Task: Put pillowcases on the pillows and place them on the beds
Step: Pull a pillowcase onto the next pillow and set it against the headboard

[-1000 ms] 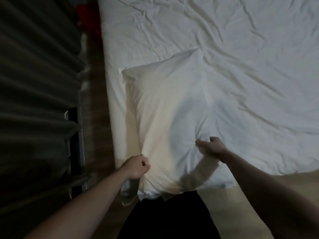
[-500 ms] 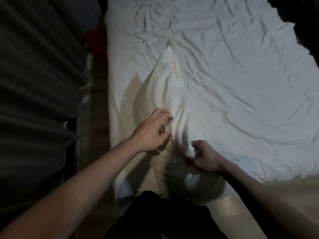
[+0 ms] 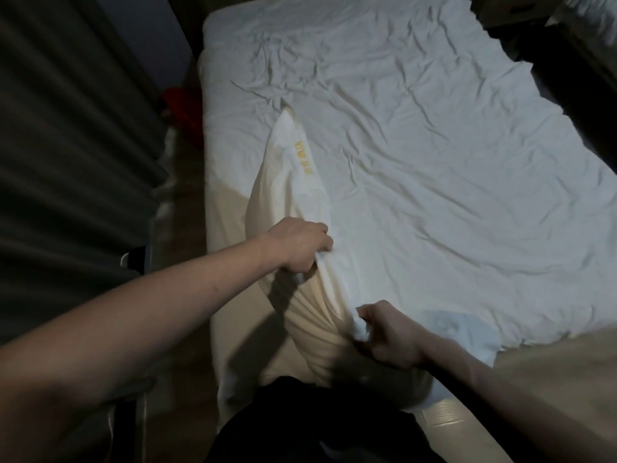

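Pinching a bunched fold of white cloth, the right hand (image 3: 389,335) keeps a tight grip on the pillowcase (image 3: 302,182) near its open end, close to the body. The left hand (image 3: 298,248) has its fingers curled round the upper edge of the same fabric further along. The pillow (image 3: 317,315) stands on its long edge on the near left part of the bed (image 3: 434,145), cream ticking showing between the two hands. It looks light, soft and floppy, so it should sag unless held by the seam or corners; the thin cotton is best gathered in fistfuls at the hem. Both forearms reach forward and down, the left extended further, wrists bent inward toward each other.
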